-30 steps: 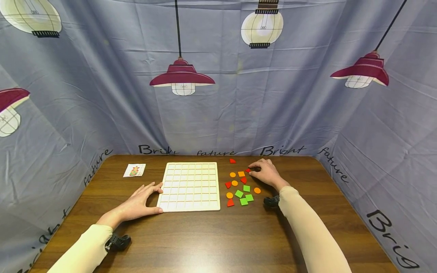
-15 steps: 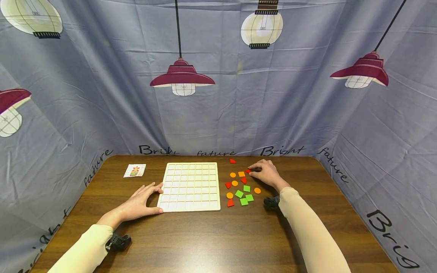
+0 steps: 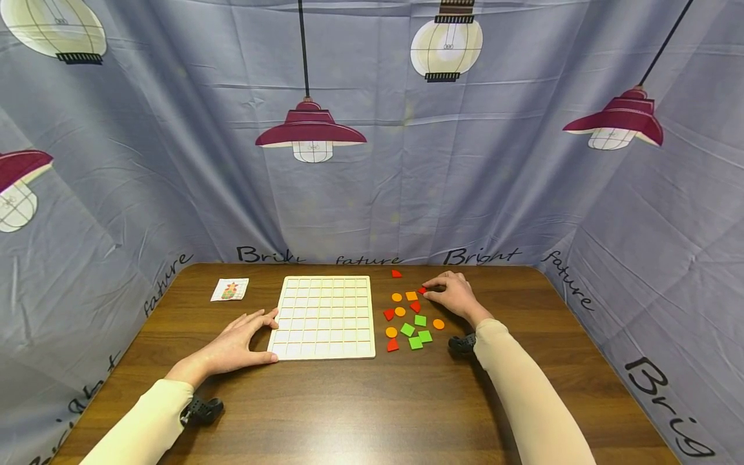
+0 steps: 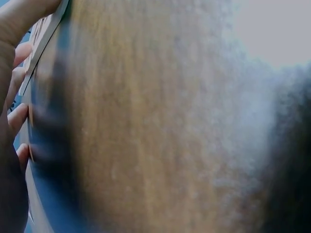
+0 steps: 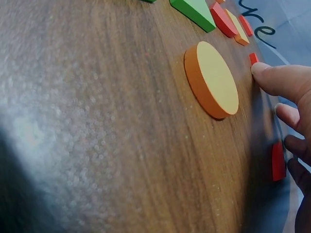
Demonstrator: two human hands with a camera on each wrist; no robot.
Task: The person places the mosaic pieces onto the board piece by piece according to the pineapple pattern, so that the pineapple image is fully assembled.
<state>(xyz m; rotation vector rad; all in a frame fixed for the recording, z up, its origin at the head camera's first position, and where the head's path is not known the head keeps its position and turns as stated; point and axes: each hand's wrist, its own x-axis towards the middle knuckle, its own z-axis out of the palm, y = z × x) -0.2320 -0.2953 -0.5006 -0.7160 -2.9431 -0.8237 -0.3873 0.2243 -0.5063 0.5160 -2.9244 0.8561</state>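
Observation:
A cream grid board (image 3: 325, 320) lies flat on the brown table. My left hand (image 3: 238, 339) rests at its left edge, thumb and fingers spread and touching the rim; in the left wrist view the fingers (image 4: 18, 116) show beside the board (image 4: 46, 36). On the right, my right hand (image 3: 453, 294) pinches a small red wedge piece (image 3: 422, 290) at the table between thumb and index finger. In the right wrist view the thumb tip meets this red wedge piece (image 5: 253, 58), and another red piece (image 5: 278, 162) lies under the curled fingers, hidden in the head view.
Between board and right hand lie loose pieces: green squares (image 3: 420, 320), orange discs (image 3: 438, 324), an orange square (image 3: 411, 296) and red wedges (image 3: 392, 345). A pattern card (image 3: 229, 289) with a pineapple-like picture lies at the back left. A printed curtain (image 3: 372, 194) hangs behind the table.

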